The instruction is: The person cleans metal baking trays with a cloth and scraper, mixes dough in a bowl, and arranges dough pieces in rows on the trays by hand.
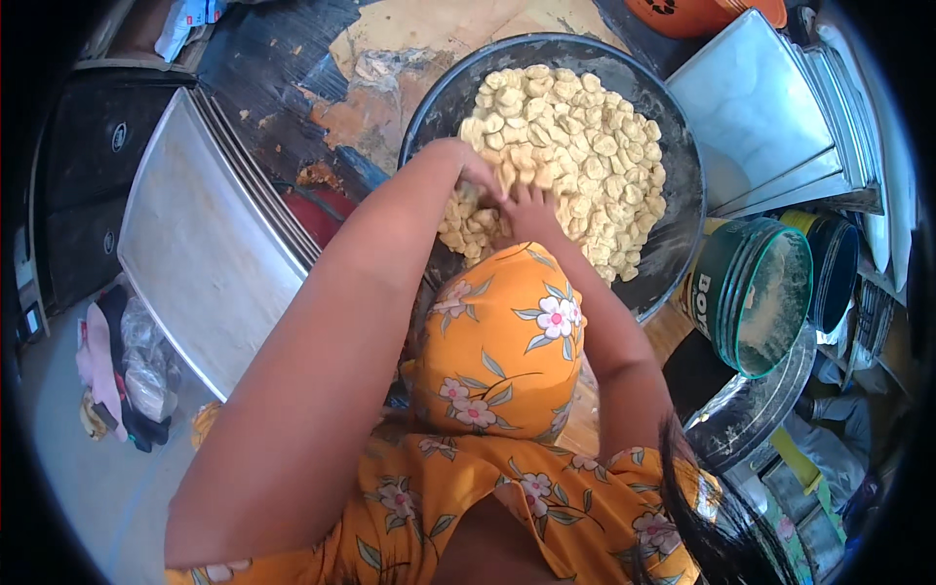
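A large dark round tub (679, 156) holds a heap of pale, lumpy dough-like pieces (595, 146). My left hand (476, 175) reaches into the left part of the heap, wrist bent; its fingertips are blurred and partly hidden among the pieces. Just to its right, my right hand (528, 210) lies on the pieces with fingers apart, pointing up the picture. My knee, under orange floral cloth (497, 341), sits below the tub between my forearms.
Metal trays (205, 244) lean at left, more sheet trays (751, 107) at upper right. Green (770, 292) and dark (829, 268) buckets, a black basin (741, 419) and an orange container (707, 15) stand right. Bagged items (146, 370) lie left; torn cardboard (370, 39) lies beyond the tub.
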